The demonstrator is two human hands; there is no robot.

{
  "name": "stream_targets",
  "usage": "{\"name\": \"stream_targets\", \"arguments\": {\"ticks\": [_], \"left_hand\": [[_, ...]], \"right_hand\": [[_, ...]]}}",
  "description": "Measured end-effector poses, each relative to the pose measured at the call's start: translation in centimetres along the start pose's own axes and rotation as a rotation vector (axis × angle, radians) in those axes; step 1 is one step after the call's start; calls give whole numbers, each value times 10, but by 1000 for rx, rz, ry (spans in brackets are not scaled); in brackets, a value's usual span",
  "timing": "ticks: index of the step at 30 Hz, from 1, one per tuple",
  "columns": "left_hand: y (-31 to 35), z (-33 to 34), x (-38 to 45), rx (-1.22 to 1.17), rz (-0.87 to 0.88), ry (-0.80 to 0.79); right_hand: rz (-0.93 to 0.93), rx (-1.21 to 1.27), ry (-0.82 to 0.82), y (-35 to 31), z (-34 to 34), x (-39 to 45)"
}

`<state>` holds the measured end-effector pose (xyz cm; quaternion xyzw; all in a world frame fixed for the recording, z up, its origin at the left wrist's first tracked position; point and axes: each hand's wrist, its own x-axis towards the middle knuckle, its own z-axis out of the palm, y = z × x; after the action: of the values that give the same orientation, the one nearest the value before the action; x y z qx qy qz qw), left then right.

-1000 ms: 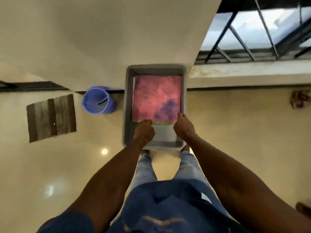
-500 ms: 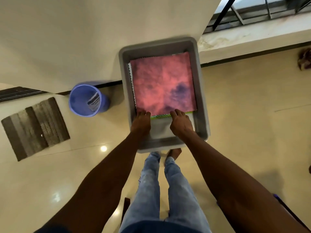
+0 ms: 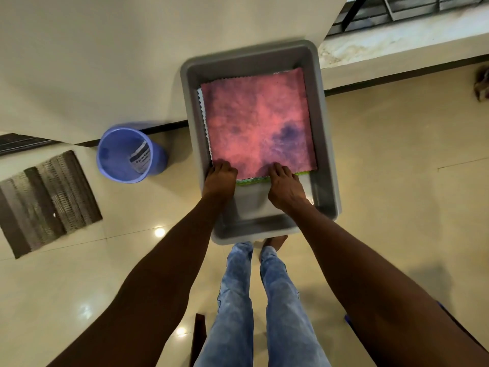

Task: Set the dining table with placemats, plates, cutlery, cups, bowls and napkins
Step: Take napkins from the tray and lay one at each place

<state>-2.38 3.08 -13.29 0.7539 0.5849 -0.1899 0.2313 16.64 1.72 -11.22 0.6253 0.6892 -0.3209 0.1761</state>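
Observation:
A grey plastic bin [image 3: 326, 144] stands on the floor in front of my feet. A pink placemat [image 3: 254, 120] with a purple blotch lies on top of a stack inside it. Green and white zigzag edges of other mats [image 3: 248, 181] show beneath. My left hand [image 3: 219, 178] grips the pink placemat's near left corner, fingers curled on the edge. My right hand [image 3: 284, 185] rests on the near edge toward the right, fingers on the fabric. Whatever lies under the stack is hidden.
A blue bucket [image 3: 127, 154] with a label stands left of the bin by a cream wall. A striped brown doormat [image 3: 47, 200] lies at far left. A ledge and window grille [image 3: 397, 30] are at upper right. Beige tiled floor surrounds my legs.
The view has tilted so the bin sits higher and looks larger. Both hands stay at the placemat's near edge, the right one slid slightly inward.

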Motion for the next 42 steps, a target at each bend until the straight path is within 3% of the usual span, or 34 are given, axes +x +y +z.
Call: {"name": "stream_targets", "arguments": {"ticks": [4,8,15,19,24,27,31,33,36,42], "left_hand": [[-4,-3,4,-116,-6,28],[2,-18,-4,-359,-42,194],[39,-100,-25,-709,-68,447],[59,-162,-42,-875,-34,448],[66,-248,-91,-1222,27,312],[49,-281,-115,-1198,140,258],[27,-312,-135,-1071,90,180],[21,-318,-146,-1015,74,178],[25,-317,-161,-1012,13,363],[55,-306,-185,-1168,-76,655]], "right_hand": [[20,20,-13,-2,0,3],[48,110,26,-5,-3,1],[-1,267,412,-25,-53,-15],[9,416,626,-43,-111,-41],[-10,499,690,-53,-159,-79],[-12,581,762,-60,-182,-113],[-7,627,818,-58,-198,-151],[-24,732,755,-59,-204,-163],[-91,791,687,-62,-218,-180],[-265,438,616,-49,-240,-208]]}}
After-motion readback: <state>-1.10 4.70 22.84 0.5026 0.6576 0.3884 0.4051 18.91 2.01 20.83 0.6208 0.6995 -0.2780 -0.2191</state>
